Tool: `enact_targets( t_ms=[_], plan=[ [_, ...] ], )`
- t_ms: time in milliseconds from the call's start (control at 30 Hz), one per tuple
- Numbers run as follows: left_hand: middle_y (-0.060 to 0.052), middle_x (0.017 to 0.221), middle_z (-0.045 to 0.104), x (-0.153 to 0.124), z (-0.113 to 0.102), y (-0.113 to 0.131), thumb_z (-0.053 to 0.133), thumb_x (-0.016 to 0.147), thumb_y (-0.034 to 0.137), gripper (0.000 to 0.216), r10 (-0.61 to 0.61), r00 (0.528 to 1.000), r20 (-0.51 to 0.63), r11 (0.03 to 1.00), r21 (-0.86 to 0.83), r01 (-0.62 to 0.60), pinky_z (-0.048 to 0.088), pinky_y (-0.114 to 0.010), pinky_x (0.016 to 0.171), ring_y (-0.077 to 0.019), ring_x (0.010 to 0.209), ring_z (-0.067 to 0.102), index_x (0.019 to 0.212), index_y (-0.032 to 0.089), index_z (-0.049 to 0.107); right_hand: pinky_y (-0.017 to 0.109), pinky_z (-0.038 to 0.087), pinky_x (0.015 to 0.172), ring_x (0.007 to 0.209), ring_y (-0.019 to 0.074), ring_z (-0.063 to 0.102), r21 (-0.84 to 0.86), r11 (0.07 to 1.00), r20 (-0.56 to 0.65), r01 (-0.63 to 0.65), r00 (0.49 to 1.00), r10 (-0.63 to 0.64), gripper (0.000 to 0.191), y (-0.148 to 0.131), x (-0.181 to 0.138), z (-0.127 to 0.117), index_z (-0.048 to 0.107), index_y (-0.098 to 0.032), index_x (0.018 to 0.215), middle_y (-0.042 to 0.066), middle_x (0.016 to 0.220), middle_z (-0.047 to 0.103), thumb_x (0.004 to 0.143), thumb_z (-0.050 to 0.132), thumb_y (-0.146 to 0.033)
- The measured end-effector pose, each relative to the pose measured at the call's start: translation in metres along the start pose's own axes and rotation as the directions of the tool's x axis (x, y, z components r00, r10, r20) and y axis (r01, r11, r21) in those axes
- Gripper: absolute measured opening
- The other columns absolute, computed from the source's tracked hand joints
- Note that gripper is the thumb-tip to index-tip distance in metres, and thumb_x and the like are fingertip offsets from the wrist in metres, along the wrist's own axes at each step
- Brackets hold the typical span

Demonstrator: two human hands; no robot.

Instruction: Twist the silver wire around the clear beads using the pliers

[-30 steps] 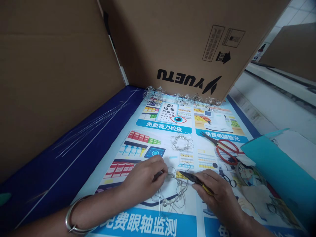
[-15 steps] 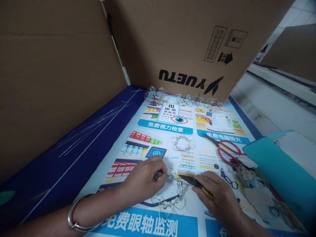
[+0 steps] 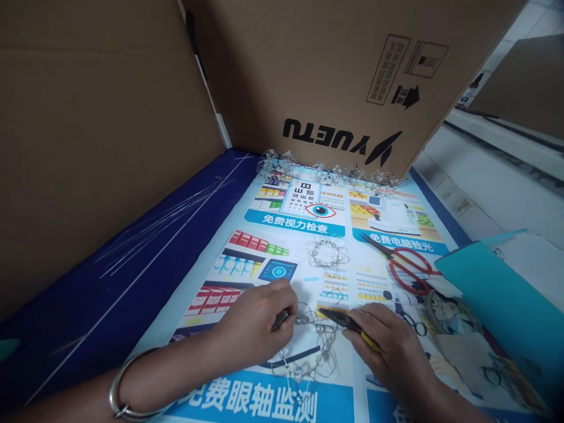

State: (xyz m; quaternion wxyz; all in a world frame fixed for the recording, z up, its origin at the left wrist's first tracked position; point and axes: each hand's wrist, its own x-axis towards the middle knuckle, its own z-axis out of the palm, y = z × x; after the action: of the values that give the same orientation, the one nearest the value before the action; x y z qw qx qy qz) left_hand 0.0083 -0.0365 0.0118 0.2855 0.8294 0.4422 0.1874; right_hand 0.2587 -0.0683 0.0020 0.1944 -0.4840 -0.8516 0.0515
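My left hand (image 3: 264,320) is closed, its thumb and fingers pinching the upper left of a beaded wire ring (image 3: 324,352). A small dark thing (image 3: 279,320) shows between those fingers, too little of it to name. Clear beads and loose thin wire loops make up the ring, which hangs or lies just above the printed sheet. In my right hand (image 3: 383,338) is a pair of long-nosed pliers (image 3: 341,319) with yellow and black handles. Its dark jaws point left, by the ring's upper edge; whether they grip wire I cannot tell.
Another beaded wire ring (image 3: 326,252) lies farther up the printed sheet (image 3: 304,288). Red-handled scissors (image 3: 412,270) and a turquoise folder (image 3: 497,288) sit at right. Several wire rings (image 3: 335,173) line the foot of the cardboard box (image 3: 326,70). Loose wires (image 3: 163,220) lie at left.
The view has shifted slightly. Both hands keep nearly the same pose, with the pliers still beside the ring.
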Motion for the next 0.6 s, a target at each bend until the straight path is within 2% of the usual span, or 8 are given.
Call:
enact_targets(
  t_ms=[333,467,600],
  plan=[
    [-0.001,0.077,0.053,0.001,-0.001,0.002,0.045,0.077,0.015,0.011,0.012,1.0,0.002,1.0,0.003,-0.012,0.036,-0.024,0.057,-0.0145,0.065,0.049,0.081,0.019,0.056,0.029,0.05,0.068,0.079,0.018,0.059,0.022,0.999,-0.029,0.039,0.999,-0.039,0.02,0.002,-0.001,0.002,0.061,-0.02,0.097,0.008,0.088,0.062,0.084,0.051,-0.031],
    [0.0,0.075,0.054,0.001,-0.001,0.002,0.045,0.078,0.014,0.014,0.004,1.0,0.007,1.0,-0.029,-0.004,0.035,-0.023,0.057,-0.014,0.066,0.05,0.08,0.019,0.058,0.026,0.049,0.07,0.082,0.0162,0.059,0.065,0.998,-0.033,-0.007,0.999,0.009,0.022,0.005,0.0,-0.003,0.06,-0.02,0.101,0.007,0.091,0.062,0.084,0.051,-0.03],
    [0.0,0.072,0.054,0.001,0.0,0.0,0.044,0.079,0.014,0.015,0.0,1.0,0.008,0.999,-0.04,0.001,0.034,-0.023,0.056,-0.0131,0.064,0.049,0.077,0.019,0.058,0.026,0.048,0.068,0.081,0.0167,0.059,-0.04,0.997,-0.021,-0.067,0.998,0.066,0.022,0.014,0.0,-0.012,0.061,-0.019,0.099,0.007,0.091,0.062,0.085,0.049,-0.033]
  ],
)
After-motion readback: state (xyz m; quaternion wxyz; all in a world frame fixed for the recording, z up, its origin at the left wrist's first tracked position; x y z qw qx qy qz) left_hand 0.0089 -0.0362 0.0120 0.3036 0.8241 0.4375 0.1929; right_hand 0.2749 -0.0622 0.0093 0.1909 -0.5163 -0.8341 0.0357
